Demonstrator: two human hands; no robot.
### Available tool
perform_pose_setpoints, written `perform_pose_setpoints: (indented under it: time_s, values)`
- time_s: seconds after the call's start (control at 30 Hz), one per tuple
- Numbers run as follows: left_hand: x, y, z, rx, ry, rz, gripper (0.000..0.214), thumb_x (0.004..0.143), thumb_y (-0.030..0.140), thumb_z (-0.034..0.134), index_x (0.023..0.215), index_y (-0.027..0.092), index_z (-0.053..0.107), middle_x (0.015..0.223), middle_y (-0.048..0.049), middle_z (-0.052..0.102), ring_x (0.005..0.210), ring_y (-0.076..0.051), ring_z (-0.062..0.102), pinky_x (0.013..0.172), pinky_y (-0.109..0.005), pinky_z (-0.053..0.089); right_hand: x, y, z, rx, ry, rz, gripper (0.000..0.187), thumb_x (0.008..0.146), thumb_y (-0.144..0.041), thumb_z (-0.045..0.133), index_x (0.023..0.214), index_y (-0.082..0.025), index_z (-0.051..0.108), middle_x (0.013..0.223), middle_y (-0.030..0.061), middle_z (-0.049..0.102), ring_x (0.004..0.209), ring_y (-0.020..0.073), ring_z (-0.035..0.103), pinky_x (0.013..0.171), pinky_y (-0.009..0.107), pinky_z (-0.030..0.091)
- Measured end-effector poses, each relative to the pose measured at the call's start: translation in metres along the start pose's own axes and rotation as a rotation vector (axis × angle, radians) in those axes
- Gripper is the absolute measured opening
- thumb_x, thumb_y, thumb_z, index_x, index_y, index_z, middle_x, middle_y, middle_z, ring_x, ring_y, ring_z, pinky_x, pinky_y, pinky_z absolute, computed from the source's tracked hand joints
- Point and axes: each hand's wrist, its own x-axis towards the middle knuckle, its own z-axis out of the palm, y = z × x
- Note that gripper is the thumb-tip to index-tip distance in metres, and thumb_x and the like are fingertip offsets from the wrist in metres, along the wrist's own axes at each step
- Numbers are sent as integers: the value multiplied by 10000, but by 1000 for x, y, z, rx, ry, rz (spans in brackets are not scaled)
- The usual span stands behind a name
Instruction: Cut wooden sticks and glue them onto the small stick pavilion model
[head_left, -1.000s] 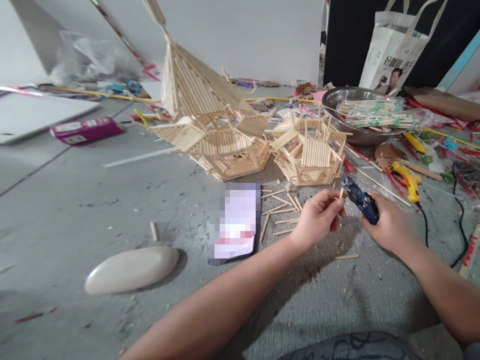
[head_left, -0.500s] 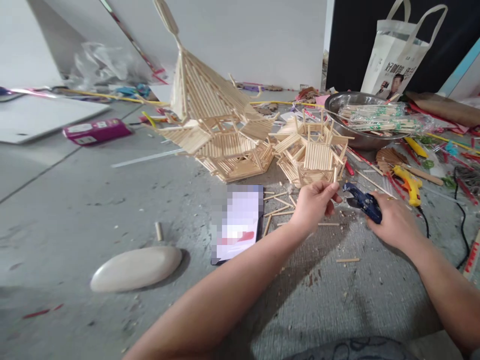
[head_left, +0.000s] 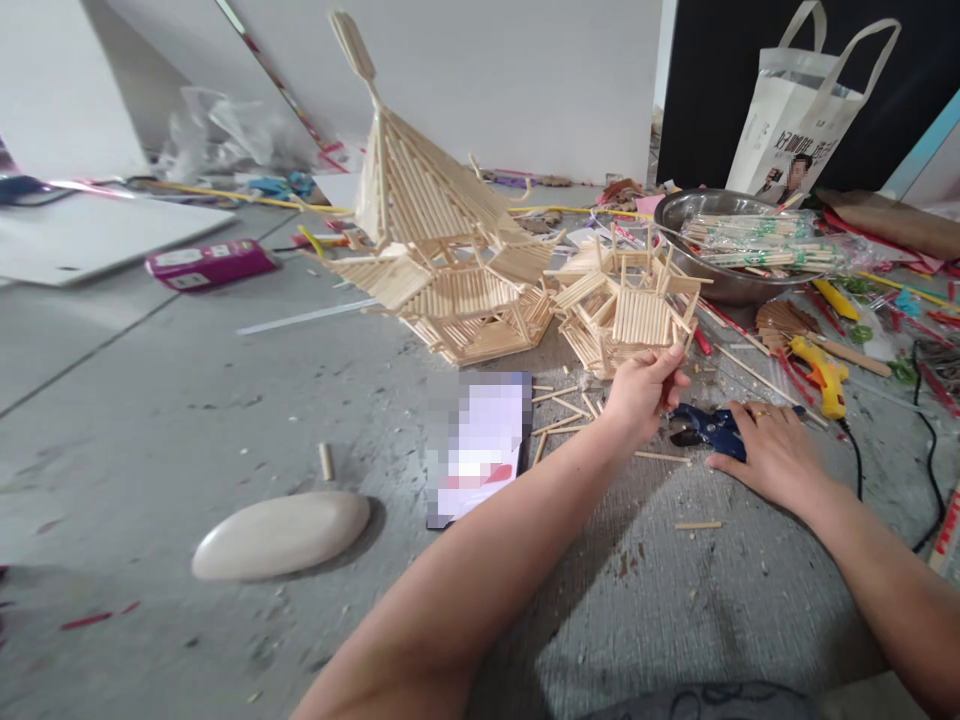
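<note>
On the left, a white board [head_left: 97, 240] is lying on the floor [head_left: 180, 430], with a purple pack [head_left: 214, 265] resting just beside it. Nearer, a smooth pale oval [head_left: 281, 537] is sitting near a short piece of stick [head_left: 325, 461]. The big model [head_left: 465, 290] is standing farther back, its pointed roof leaning left, and a phone [head_left: 484, 440] is lying in front of it. Loose sticks [head_left: 556, 424] are lying just right of the phone, before the small model [head_left: 637, 315]. At that model's front right corner, the left hand [head_left: 651, 385] is pinching a short stick [head_left: 683, 330], thumb against fingers; whether the stick is touching the model cannot be told. Blue pliers [head_left: 709, 430] are lying beyond, their jaws parted and pointing left. A metal bowl [head_left: 712, 287] is holding wrapped sticks [head_left: 757, 240] behind them. The right hand [head_left: 776, 450] is covering the pliers' handles; how firmly it is gripping cannot be told. A yellow glue gun [head_left: 823, 375] is lying farther right.
</note>
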Motion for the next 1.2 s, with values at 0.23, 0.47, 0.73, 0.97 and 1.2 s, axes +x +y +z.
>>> perform_pose_setpoints:
  time_s: [0.23,0.47,0.73,0.97,1.2]
  values:
    - [10,-4,-9,127,-21,116,247,740,329,596,608,142,504,417,62,498,267,-21,362,297,-169,215,2,-1,2,75,34,-46,689,774,-615,385,1222,-96,455,1236,210,496,1157,354,418,913,553,302]
    - [13,-1,-15,164,-64,118,259,738,327,595,580,145,501,399,59,501,263,-20,375,293,-166,211,29,5,-34,278,345,-125,291,840,-355,447,1009,-179,606,965,89,646,905,219,573,820,383,446]
    - [14,2,-11,88,-91,63,245,768,332,567,623,143,508,395,66,491,266,-23,370,294,-166,198,89,-3,-41,200,645,-258,226,808,-169,456,931,-180,646,838,82,618,792,195,539,734,342,440]
    - [15,-2,-11,60,-67,84,239,778,335,557,644,146,501,397,71,476,266,-26,361,298,-172,210,107,-4,-32,172,659,-277,224,825,-217,453,906,-219,662,853,71,615,810,196,527,731,343,436]
    - [13,-3,-11,57,-67,91,233,731,331,609,641,140,511,426,67,482,289,-18,371,311,-168,210,112,-3,-29,145,753,-303,212,820,-204,466,863,-224,672,829,49,639,773,175,545,708,307,458]
